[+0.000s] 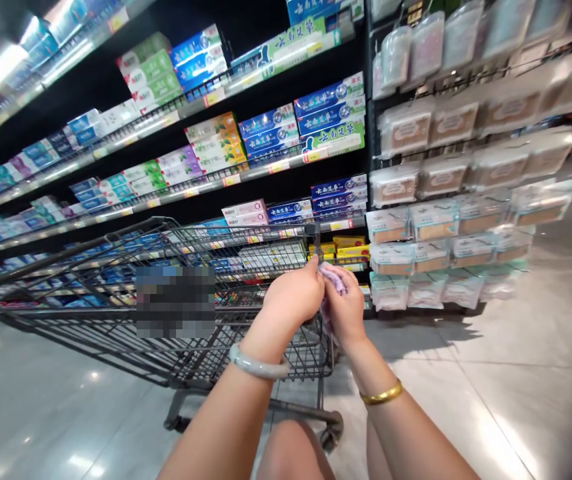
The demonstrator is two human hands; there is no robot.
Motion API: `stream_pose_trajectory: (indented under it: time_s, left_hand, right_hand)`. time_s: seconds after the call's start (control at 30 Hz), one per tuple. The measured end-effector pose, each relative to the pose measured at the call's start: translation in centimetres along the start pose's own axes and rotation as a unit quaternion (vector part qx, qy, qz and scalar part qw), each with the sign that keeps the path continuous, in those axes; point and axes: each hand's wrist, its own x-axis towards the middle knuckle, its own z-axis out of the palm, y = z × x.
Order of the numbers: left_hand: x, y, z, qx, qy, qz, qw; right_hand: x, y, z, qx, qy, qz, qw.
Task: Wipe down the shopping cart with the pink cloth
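Both my hands meet in front of me over the rear corner of a wire shopping cart (116, 313). My left hand (293, 293), with a pale bangle on the wrist, is closed and pinches a small pale purple cloth (333, 277). My right hand (346, 310), with a gold bangle on the wrist, is closed round the same cloth, which hangs down between the palms. The hands touch each other at the cloth.
Long black shelves (176, 193) of boxed toothpaste run along the left and centre behind the cart. A rack of hanging packets (466, 200) stands at the right end. Glossy pale floor tiles (516, 373) spread to the right and below. My knee (293, 453) shows at the bottom.
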Motion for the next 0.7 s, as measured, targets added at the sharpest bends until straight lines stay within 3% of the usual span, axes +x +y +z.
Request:
stream_pose_trajectory:
  time_s: [0.13,0.23,0.3,0.37,0.43,0.6,0.7]
  left_hand:
    - [0.3,0.2,0.1,0.007,0.004,0.005,1.000]
    - [0.4,0.5,0.0,0.017,0.009,0.005,1.000]
    - [0.3,0.7,-0.3,0.026,0.010,0.019,0.999]
    - [0.2,1.0,-0.6,0.032,0.011,0.032,0.999]
    - [0.2,1.2,-0.8,0.037,0.014,0.040,0.998]
    - [0.5,1.2,-0.5,0.043,0.022,0.046,0.998]
    - [0.7,1.0,-0.3,0.033,0.020,0.037,0.999]
  right_hand:
    - [0.2,2.0,0.1,0.047,-0.021,0.128,0.990]
    - [0.3,1.7,0.1,0.054,-0.014,0.195,0.979]
    - [0.4,0.0,0.0,0.070,-0.001,0.147,0.987]
    - [0.6,-1.6,0.1,0.072,0.017,0.056,0.996]
    - [0.8,-2.0,0.1,0.050,0.021,-0.003,0.999]
    - [0.7,0.9,0.0,-0.011,0.001,0.117,0.993]
    - [0.7,0.9,0.0,0.002,0.009,0.051,0.999]
